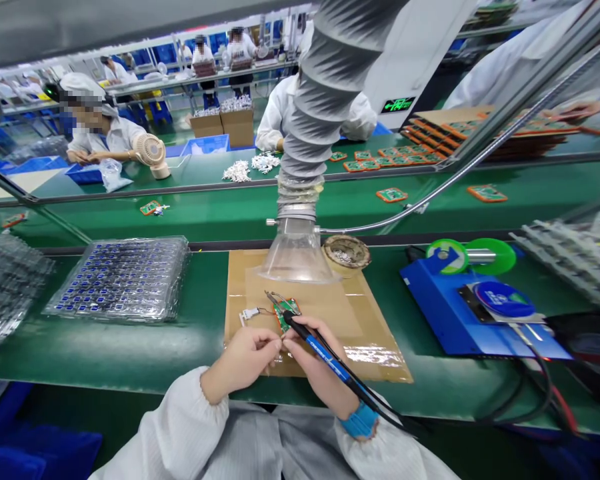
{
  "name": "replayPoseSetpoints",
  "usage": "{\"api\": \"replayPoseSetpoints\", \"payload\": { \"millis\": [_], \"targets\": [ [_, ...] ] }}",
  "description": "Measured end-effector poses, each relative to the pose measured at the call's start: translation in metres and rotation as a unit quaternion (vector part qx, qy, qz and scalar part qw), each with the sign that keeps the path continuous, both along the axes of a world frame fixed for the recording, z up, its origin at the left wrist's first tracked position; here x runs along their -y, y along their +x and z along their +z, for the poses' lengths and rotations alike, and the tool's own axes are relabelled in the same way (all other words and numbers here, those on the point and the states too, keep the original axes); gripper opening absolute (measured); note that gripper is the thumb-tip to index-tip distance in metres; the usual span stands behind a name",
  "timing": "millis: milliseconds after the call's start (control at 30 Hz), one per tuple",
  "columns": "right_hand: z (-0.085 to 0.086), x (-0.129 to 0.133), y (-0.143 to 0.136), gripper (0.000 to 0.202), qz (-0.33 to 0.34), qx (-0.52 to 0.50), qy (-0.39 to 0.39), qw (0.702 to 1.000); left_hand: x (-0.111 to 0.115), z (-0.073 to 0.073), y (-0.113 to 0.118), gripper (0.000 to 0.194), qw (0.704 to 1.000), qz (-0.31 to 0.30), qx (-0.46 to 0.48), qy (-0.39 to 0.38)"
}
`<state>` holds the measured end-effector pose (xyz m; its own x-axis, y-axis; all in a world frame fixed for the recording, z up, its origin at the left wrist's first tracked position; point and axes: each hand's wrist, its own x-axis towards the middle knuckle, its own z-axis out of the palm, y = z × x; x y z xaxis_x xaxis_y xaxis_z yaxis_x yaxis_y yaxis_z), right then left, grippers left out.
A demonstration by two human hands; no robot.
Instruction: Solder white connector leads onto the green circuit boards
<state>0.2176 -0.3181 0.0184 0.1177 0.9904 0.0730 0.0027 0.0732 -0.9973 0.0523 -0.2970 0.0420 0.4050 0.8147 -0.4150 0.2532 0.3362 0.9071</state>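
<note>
My right hand (pixel 325 367) is closed around a blue and black soldering iron (pixel 327 360), whose tip end points up and left over a small green circuit board (pixel 284 313) with an orange edge. Thumb and finger of my left hand (pixel 243 363) pinch together at the near edge of the board, meeting my right fingertips; what they hold is too small to make out. A white connector (pixel 250 313) on thin dark wires lies left of the board. Under all of this is a brown cardboard sheet (pixel 380 340). A clear funnel hood (pixel 297 253) hangs just beyond.
Clear trays of blue-marked parts (pixel 125 277) stand left. A round dish (pixel 347 252) sits behind the cardboard. At right is a blue soldering machine (pixel 445 307) with green reels and cables. Boards (pixel 391 195) lie on the green conveyor (pixel 220 213). Several people sit beyond.
</note>
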Motion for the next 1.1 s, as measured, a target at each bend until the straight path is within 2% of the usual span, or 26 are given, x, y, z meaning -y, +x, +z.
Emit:
{"api": "replayPoseSetpoints", "payload": {
  "millis": [167, 300, 400, 633, 700, 800, 933, 1100],
  "targets": [
    [-0.003, 0.001, 0.0, 0.024, -0.013, 0.008, 0.012, 1.0, 0.0, -0.002, 0.002, 0.031, 0.999, 0.038, 0.003, 0.037],
    [-0.002, 0.0, -0.002, 0.024, -0.016, -0.006, -0.002, 1.0, 0.0, -0.009, -0.001, 0.024, 0.993, 0.069, -0.036, 0.093],
    [-0.004, -0.001, -0.001, 0.026, -0.01, -0.015, -0.012, 1.0, -0.002, -0.01, -0.004, 0.022, 0.987, 0.036, -0.075, 0.14],
    [-0.013, -0.003, -0.001, 0.026, 0.005, -0.013, -0.019, 1.0, -0.013, -0.001, -0.005, 0.019, 0.961, -0.013, -0.117, 0.251],
    [-0.016, -0.005, 0.0, 0.027, -0.009, -0.002, -0.013, 1.0, -0.021, -0.001, -0.004, 0.017, 0.948, -0.027, -0.122, 0.294],
    [-0.022, -0.009, 0.006, 0.03, -0.07, 0.03, -0.01, 0.997, -0.039, -0.007, -0.004, 0.015, 0.921, -0.042, -0.165, 0.351],
    [-0.03, -0.009, 0.025, 0.031, -0.14, 0.105, 0.021, 0.984, -0.061, -0.016, -0.004, 0.015, 0.9, -0.09, -0.248, 0.346],
    [-0.04, 0.001, 0.045, 0.022, -0.147, 0.182, 0.056, 0.971, -0.071, -0.021, -0.003, 0.019, 0.904, -0.114, -0.255, 0.324]
  ]
}}
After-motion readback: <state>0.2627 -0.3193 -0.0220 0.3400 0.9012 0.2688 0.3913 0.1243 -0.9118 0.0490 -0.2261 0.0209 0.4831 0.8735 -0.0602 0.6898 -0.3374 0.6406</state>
